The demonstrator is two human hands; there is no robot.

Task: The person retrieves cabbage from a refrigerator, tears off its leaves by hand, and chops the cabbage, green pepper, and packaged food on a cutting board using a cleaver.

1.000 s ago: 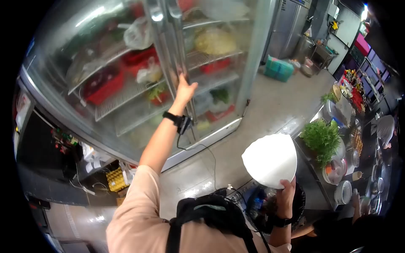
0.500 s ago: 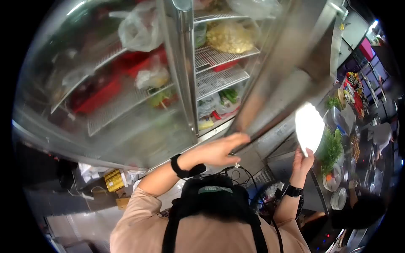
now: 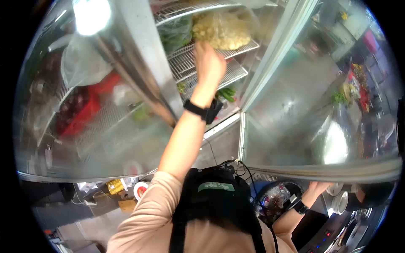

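Observation:
My left hand [image 3: 209, 61] is inside the fridge, its fingers curled together at the left edge of a clear plastic bag [image 3: 222, 31] of pale yellow pieces. Whether they grip the bag is hidden. Left of it on the same wire shelf [image 3: 183, 63] lies a bag of greens [image 3: 175, 36]. My right hand [image 3: 318, 186] is low on the right, partly behind the bottom frame of the open glass door [image 3: 280, 109]. A bright white flat thing [image 3: 336, 145], overexposed, shows through the glass above that hand, which appears closed on it.
A second glass door [image 3: 122, 145] fronts the left side, with a red basket [image 3: 88, 105] behind it. Green vegetables [image 3: 228, 93] lie lower in the fridge. A bin [image 3: 276, 198] with crumpled plastic stands by my right arm. Stacked white plates [image 3: 340, 204] and a co-worker are at right.
My left hand has moved up and into the fridge, to the bag of yellow pieces. The right door now stands between the camera and the white thing. My right hand is lower.

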